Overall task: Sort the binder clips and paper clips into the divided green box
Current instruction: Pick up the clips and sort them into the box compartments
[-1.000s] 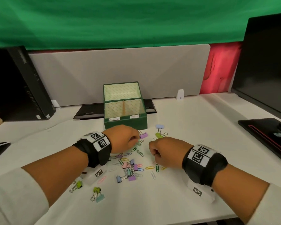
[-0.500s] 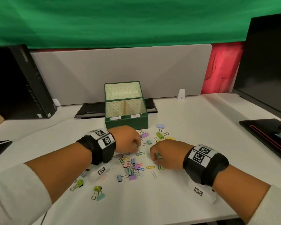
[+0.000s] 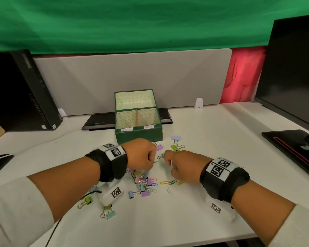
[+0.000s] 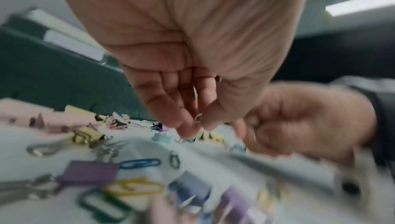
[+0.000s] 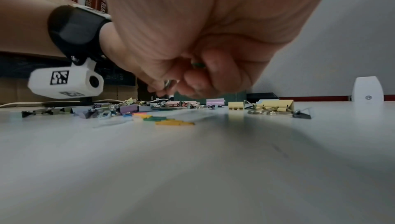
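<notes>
1. The left hand (image 3: 141, 154) pinches a small metal clip (image 4: 198, 118) between fingertips (blurred).
2. Loose clips (image 3: 146, 184) litter the surface (image 3: 212, 139) near the green box (image 3: 138, 134).
3. The right hand (image 3: 182, 166) is curled around a clip's wire loop (image 5: 169, 82).

A white laminate bench (image 3: 212, 132) fills the lower frame, backed by a grey fabric divider panel (image 3: 132, 77); a green cloth backdrop (image 3: 132, 22) spans the top, with a black monitor screen (image 3: 292, 72) at upper right.
</notes>
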Tool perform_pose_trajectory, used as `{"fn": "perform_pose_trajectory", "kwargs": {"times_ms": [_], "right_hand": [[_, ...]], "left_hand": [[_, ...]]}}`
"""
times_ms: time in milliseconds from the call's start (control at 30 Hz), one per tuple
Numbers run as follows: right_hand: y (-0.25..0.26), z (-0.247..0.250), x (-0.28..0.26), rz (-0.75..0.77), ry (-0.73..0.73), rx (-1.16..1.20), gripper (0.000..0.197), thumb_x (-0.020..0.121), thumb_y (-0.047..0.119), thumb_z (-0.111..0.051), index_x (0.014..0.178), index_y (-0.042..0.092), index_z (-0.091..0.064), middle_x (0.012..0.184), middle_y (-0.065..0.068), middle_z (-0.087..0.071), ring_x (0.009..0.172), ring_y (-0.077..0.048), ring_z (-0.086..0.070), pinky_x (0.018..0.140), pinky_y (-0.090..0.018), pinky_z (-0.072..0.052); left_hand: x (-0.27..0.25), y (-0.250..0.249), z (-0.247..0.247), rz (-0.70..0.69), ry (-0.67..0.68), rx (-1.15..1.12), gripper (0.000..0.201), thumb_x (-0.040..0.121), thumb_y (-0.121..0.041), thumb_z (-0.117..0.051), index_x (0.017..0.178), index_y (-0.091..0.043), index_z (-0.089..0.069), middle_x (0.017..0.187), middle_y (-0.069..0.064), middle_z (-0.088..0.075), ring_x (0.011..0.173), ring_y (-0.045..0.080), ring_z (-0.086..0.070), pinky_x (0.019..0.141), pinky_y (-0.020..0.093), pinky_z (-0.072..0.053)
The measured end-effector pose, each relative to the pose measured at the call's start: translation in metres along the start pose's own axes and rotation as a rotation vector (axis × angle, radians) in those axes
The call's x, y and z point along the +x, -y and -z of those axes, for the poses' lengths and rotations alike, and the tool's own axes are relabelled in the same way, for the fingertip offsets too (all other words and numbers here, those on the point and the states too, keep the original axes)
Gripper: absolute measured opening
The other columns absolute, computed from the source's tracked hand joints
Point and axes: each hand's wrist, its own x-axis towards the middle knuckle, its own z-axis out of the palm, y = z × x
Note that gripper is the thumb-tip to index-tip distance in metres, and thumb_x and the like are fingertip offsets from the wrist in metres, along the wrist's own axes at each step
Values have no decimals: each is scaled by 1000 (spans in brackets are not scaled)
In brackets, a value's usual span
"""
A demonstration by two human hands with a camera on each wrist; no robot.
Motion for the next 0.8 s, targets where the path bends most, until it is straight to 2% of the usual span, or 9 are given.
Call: {"fn": "perform_pose_trajectory", "kwargs": {"times_ms": [100,200,267,367,467,533,633,700,800], "right_hand": [[0,0,0,43,3,-38,13,97,23,-38,92,24,-51,91,-2,-58,82,-22,-53,66,-30,-43],[0,1,-3,51,36,-38,9,90,30,-52,90,24,-59,88,5,-59,79,-16,-54,62,-26,-40],[0,0,-4,54,74,-38,9,85,31,-60,93,30,-63,88,12,-56,82,-13,-55,64,-24,-42],[-1,-2,-2,66,100,-24,10,86,29,-62,95,30,-65,94,12,-59,88,-13,-58,69,-22,-44],[-1,-4,1,64,109,-44,6,86,29,-59,89,27,-64,93,9,-62,86,-15,-59,69,-23,-47],[-1,-4,2,43,92,-55,7,85,31,-57,80,27,-57,86,8,-59,78,-16,-55,63,-24,-42],[0,-1,2,2,38,-11,19,92,31,-46,74,24,-44,78,4,-50,76,-17,-48,60,-28,-36],[0,1,2,-14,-10,25,18,92,29,-44,75,23,-42,77,3,-50,74,-19,-48,61,-30,-37],[0,2,-1,-21,-34,53,3,85,26,-50,84,28,-47,76,4,-54,72,-19,-53,67,-32,-48]], "left_hand": [[-4,11,6,101,-60,-477,14,82,-10,-76,79,-11,-62,77,5,-75,63,15,-67,57,21,-51],[-14,20,11,153,10,-1046,25,86,0,-72,107,-6,-58,84,17,-73,67,19,-68,59,24,-56],[-18,25,11,164,59,-1258,33,91,5,-62,121,-7,-57,89,18,-70,70,19,-67,62,25,-58],[-21,30,6,227,109,-1352,25,93,12,-46,106,-2,-64,89,16,-64,71,20,-64,62,27,-58],[-22,25,0,232,206,-1147,9,86,0,-63,90,-7,-66,84,17,-63,66,22,-58,59,29,-52],[-23,13,-1,163,214,-711,18,79,-22,-80,86,-13,-67,82,9,-66,65,17,-56,62,28,-47],[-24,-9,-4,72,170,-128,35,71,-51,-82,85,-25,-63,81,-13,-62,69,6,-54,61,21,-41],[-23,-15,-11,43,186,-14,35,71,-52,-81,82,-28,-58,85,-12,-62,76,9,-55,62,23,-41],[-22,-14,-18,18,187,43,24,79,-41,-77,84,-27,-59,90,-10,-63,82,13,-58,66,23,-44]]}}
